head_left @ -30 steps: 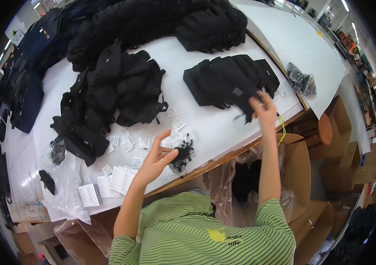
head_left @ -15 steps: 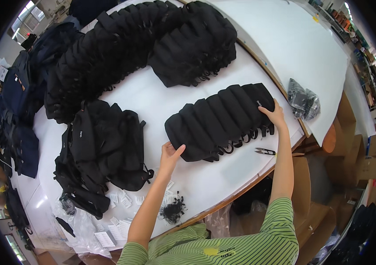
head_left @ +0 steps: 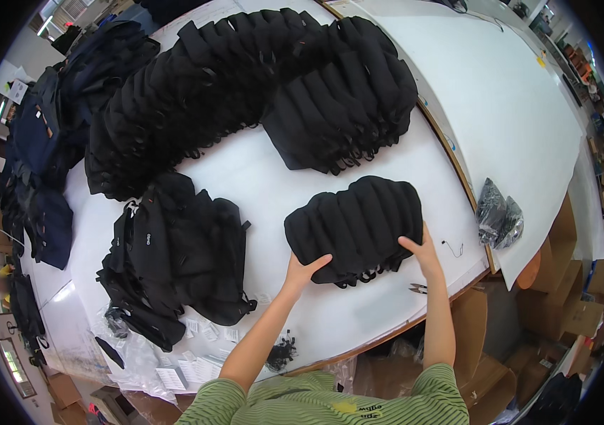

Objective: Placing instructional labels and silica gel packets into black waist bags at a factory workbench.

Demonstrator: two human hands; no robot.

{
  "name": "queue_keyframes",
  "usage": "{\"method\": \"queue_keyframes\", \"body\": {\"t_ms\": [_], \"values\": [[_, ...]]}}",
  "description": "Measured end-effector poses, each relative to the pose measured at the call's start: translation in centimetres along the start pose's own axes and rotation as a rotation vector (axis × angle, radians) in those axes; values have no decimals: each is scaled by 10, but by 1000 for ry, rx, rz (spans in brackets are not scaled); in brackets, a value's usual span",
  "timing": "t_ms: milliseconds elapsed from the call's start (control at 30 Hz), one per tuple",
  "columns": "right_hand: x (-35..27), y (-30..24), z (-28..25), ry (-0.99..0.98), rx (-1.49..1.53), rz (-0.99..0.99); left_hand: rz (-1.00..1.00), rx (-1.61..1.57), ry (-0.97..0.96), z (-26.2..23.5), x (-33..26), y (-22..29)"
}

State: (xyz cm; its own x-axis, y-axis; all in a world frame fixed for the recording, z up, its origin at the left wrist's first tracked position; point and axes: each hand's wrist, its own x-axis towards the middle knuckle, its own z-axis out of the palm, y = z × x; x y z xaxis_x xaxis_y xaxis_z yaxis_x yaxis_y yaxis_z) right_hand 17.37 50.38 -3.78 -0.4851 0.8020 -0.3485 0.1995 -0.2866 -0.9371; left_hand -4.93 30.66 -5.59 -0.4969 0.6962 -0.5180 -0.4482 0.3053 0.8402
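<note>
Black bags, bunched tighter now, hands apparently pressing ends

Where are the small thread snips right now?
In the head view, right of centre: the snips lie on the white table, below the black fabric stack, partly hidden by the right forearm.

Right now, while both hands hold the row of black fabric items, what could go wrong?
The row of black fabric items might spread if the left hand or right hand loosens at its ends. The snips lie partly hidden by the right forearm, which could brush them.
</note>
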Motion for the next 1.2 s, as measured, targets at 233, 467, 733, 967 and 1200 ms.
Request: {"method": "queue_keyframes", "body": {"t_ms": [233, 467, 733, 967, 1200], "values": [[14, 13, 28, 10, 138, 87, 9, 46, -5, -15, 19, 16], [31, -48, 40, 43, 250, -199, 255, 170, 27, -6, -1, 124], [144, -240, 31, 96, 89, -445, 656, 175, -147, 32, 107, 289], [267, -247, 34, -34, -548, -188, 270, 332, -83, 10, 205, 241], [249, -231, 48, 228, -185, -232, 166, 204, 126, -21, 200, 230]]}}
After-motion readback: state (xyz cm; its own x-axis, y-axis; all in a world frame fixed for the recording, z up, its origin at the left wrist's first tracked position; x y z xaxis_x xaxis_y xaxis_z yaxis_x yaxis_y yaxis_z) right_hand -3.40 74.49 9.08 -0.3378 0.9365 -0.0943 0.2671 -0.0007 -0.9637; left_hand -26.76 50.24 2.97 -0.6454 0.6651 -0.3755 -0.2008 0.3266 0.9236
